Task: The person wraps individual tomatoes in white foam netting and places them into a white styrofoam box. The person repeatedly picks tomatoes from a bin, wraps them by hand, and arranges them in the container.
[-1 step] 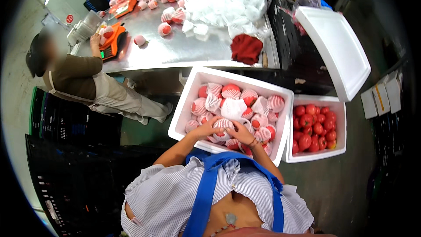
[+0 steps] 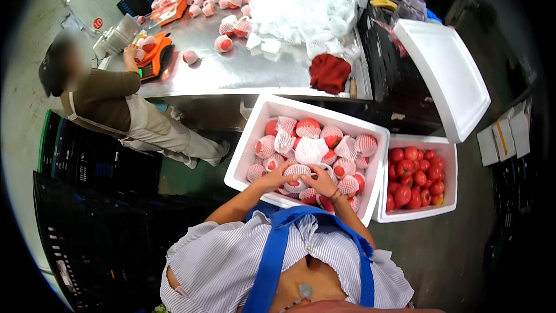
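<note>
A white foam box (image 2: 250, 139) in front of me holds several red fruits, each wrapped in a white foam net. My left hand (image 2: 273, 179) and my right hand (image 2: 322, 183) meet at the near side of this box. Both close around one netted fruit (image 2: 297, 173) that lies among the others. To the right, a smaller white foam box (image 2: 418, 215) is filled with bare red fruits (image 2: 414, 177).
A white foam lid (image 2: 445, 75) leans at the right. Behind the boxes, a steel table (image 2: 231, 72) carries netted fruits, a pile of foam nets (image 2: 304, 0) and a red cloth (image 2: 329, 72). Another person (image 2: 113, 101) works at an orange scale (image 2: 155, 52). Black crates (image 2: 87, 226) stand at the left.
</note>
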Demonstrator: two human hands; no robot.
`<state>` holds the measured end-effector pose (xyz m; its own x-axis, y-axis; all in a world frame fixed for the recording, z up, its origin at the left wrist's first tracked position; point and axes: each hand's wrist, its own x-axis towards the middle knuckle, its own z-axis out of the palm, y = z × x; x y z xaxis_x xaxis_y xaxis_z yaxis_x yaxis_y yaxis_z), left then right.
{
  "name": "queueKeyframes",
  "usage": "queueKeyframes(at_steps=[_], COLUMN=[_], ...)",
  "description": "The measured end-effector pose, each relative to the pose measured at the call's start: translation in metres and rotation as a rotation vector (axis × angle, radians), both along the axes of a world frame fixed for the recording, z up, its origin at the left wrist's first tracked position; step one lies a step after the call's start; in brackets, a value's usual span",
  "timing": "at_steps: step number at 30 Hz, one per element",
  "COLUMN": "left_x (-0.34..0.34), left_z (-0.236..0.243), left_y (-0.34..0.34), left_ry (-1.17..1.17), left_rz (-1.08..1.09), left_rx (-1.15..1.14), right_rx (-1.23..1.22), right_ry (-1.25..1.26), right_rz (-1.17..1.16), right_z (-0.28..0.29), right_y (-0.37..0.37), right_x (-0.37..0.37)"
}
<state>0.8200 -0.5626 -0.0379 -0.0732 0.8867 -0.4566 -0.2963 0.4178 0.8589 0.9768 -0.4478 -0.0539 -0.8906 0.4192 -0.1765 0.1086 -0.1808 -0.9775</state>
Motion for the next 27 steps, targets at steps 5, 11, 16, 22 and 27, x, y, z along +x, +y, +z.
queueKeyframes(at_steps=[5,11,16,22,27], left_x=[0.013,0.000,-0.011,-0.040,-0.073], left_z=[-0.020,-0.031,-0.060,-0.009,0.025], left_y=[-0.013,-0.012,-0.011,0.001,0.000], left_ry=[-0.181,-0.878,-0.836,-0.722,-0.684], left_rz=[0.144,0.204,0.232,0.340,0.299], left_rx=[-0.166,-0.069,-0.098,0.017,0.232], right_rx=[0.406,0.906,1.176,0.794,0.667], right_ry=[-0.198,0.057,0.275,0.026,-0.078], right_rz=[-0.069,-0.215,-0.074,-0.127,-0.351], right_z=[-0.032,0.030,0.060,0.067,0.053], right_y=[-0.001,-0.021,-0.042,-0.052,-0.014], right_x=[-0.003,-0.017,-0.033,-0.023,-0.026])
